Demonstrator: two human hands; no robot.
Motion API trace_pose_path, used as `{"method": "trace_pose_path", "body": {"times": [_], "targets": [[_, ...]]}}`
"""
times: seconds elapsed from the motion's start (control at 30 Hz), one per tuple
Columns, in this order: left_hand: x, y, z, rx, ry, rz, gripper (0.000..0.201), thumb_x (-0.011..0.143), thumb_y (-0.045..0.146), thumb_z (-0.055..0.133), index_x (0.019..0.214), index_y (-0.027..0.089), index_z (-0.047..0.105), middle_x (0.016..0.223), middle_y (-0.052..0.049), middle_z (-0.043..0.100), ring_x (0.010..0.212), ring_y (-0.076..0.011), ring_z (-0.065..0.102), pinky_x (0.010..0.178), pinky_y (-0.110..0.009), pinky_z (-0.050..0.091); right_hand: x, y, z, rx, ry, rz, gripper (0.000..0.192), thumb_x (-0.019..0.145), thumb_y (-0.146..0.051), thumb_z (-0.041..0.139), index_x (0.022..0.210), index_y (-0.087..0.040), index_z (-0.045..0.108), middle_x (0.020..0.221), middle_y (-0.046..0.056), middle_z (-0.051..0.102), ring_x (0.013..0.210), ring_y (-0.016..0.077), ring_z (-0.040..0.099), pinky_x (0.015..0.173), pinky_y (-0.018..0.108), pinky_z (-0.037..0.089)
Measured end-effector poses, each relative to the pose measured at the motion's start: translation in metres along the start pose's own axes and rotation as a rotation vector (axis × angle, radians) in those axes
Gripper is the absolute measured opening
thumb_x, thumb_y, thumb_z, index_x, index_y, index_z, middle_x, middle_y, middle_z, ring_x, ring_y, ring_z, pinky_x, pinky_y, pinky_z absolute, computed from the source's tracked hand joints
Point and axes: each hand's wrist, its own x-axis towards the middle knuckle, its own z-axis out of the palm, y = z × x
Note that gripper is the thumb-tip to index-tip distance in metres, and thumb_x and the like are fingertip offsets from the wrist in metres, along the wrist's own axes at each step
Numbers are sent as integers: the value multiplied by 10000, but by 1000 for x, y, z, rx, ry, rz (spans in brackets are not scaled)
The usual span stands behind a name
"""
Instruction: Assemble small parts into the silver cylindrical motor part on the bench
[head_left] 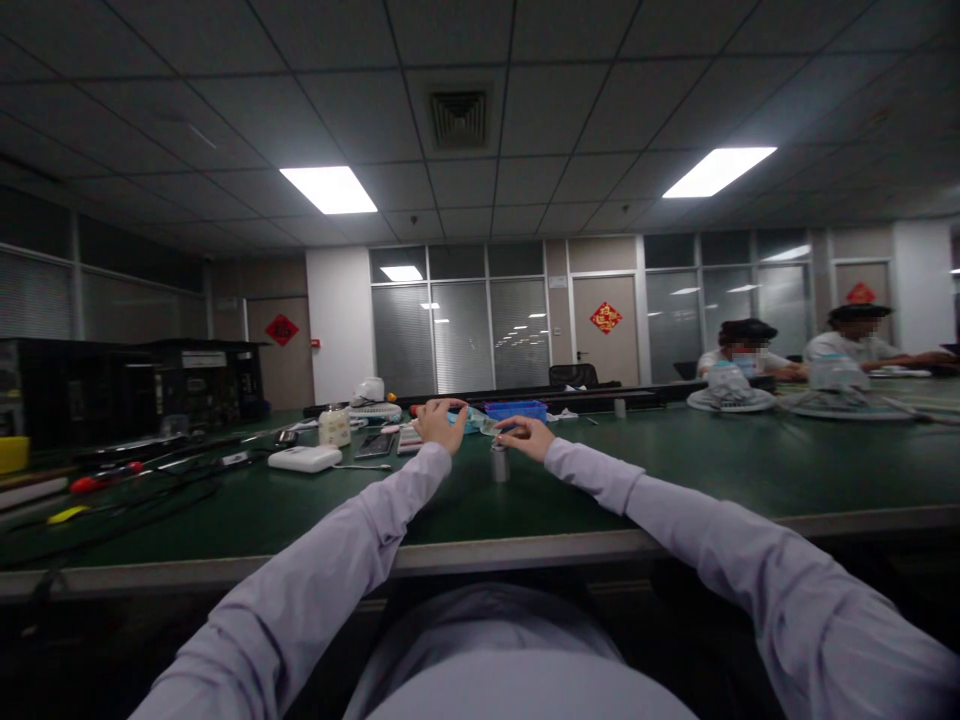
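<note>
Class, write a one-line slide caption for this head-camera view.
Both hands, left hand and right hand, reach across a green workbench above a small metal cylinder, near a blue tray.

The table had a matt dark green top, kinda rubbery looking, with a pale smooth edge strip. The little cylinder mid-frame looked like dull grey metal. The blue tray behind it was glossy plastic, same with the white box left of centre. The sleeves were soft pale cloth.
</note>
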Motion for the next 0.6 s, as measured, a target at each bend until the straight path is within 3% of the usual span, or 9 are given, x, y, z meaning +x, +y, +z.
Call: {"method": "trace_pose_path", "body": {"times": [0.6], "targets": [[2, -3, 2, 58, -19, 40, 278, 888, 363, 547, 1073, 163, 601, 1180, -88, 583, 1109, -238, 536, 960, -483, 415, -6, -11, -2, -74, 44, -193, 196, 887, -266, 593, 1016, -119, 603, 950, 40, 652, 860, 166, 644, 788, 373, 540]]}}
